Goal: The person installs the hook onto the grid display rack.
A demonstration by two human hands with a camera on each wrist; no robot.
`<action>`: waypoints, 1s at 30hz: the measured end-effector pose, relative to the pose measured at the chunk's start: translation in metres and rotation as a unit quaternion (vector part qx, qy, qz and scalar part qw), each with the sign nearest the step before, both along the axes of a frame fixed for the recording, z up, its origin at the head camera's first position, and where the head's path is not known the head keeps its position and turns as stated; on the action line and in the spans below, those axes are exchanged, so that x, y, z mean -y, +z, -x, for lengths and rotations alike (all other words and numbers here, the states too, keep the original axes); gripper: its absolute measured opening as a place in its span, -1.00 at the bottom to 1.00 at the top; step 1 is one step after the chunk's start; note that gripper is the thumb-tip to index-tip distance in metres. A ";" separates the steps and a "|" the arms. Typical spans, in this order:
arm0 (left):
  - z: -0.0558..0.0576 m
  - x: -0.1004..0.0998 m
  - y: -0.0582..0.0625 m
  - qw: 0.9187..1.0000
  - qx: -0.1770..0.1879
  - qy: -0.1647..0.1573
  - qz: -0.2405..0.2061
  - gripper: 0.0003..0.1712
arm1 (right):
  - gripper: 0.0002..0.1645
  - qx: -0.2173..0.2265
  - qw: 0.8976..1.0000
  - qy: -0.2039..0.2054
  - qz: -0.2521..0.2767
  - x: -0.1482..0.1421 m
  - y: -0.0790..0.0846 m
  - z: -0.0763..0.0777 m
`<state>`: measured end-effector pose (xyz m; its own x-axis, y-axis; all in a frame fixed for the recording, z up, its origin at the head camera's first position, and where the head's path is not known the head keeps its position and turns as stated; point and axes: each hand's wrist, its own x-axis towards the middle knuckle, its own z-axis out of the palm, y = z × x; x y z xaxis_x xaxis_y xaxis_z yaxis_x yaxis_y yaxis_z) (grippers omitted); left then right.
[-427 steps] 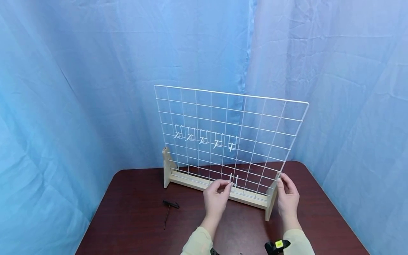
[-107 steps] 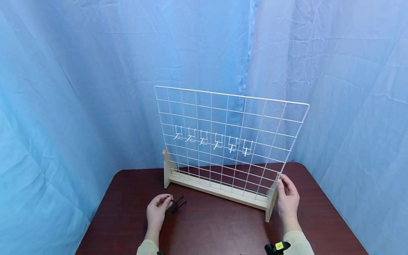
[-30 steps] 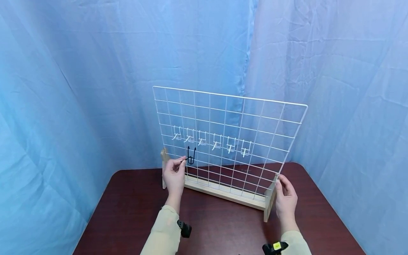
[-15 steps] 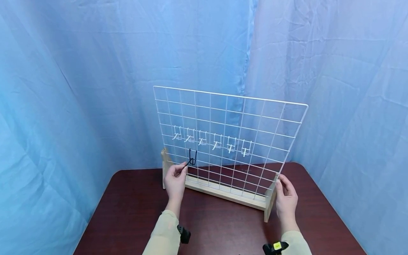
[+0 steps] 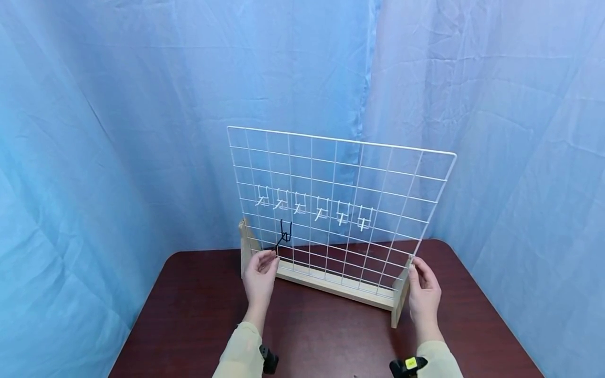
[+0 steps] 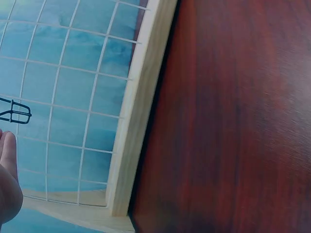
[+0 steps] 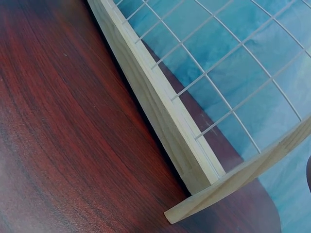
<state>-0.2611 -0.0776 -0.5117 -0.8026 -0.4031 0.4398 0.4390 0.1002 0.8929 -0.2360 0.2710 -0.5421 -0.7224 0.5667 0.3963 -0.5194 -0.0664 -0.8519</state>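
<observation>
A white wire grid panel (image 5: 335, 176) stands in a wooden base (image 5: 321, 283). My left hand (image 5: 260, 278) is in front of its lower left part, thumb and fingertips at the end of the prong of a black wire hook (image 5: 285, 233). The hook's two upper legs lie against the grid, below the white hooks. In the left wrist view the black hook (image 6: 19, 112) shows just beyond the thumb (image 6: 8, 153). My right hand (image 5: 424, 289) grips the top of the wooden right upright (image 5: 400, 296) beside the grid's edge; only a sliver shows in the right wrist view.
Several white wire hooks (image 5: 321, 210) hang in a row along one grid wire. The dark red wooden table (image 5: 331, 346) carries the base. Blue curtains (image 5: 165, 105) stand close behind and at both sides.
Earlier the left hand held a white hook, now on the row; it then took the black hook from the table to the grid. Lately it has lowered along the prong; the right hand stays put.
</observation>
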 end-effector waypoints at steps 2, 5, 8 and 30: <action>-0.003 0.001 -0.006 1.000 0.000 0.004 0.010 -0.76 | -0.65 0.003 1.000 0.000 0.002 0.000 0.000 0.000; -0.010 0.005 -0.015 0.999 -0.002 0.007 0.039 -0.77 | -0.65 0.010 1.000 -0.004 0.003 0.000 0.000 -0.001; -0.018 0.011 -0.022 0.997 0.007 0.004 0.070 -0.79 | -0.65 0.014 1.000 -0.004 -0.003 -0.001 -0.001 -0.001; -0.055 0.051 -0.020 0.933 0.083 -0.046 0.348 -0.60 | -0.69 -0.051 0.970 -0.093 -0.219 0.007 0.035 -0.033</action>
<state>-0.2058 -0.1283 -0.5320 -0.9001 0.0068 0.4356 0.3349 0.6502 0.6819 -0.2028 0.2637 -0.5073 -0.5672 0.4452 0.6929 -0.5714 0.3931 -0.7204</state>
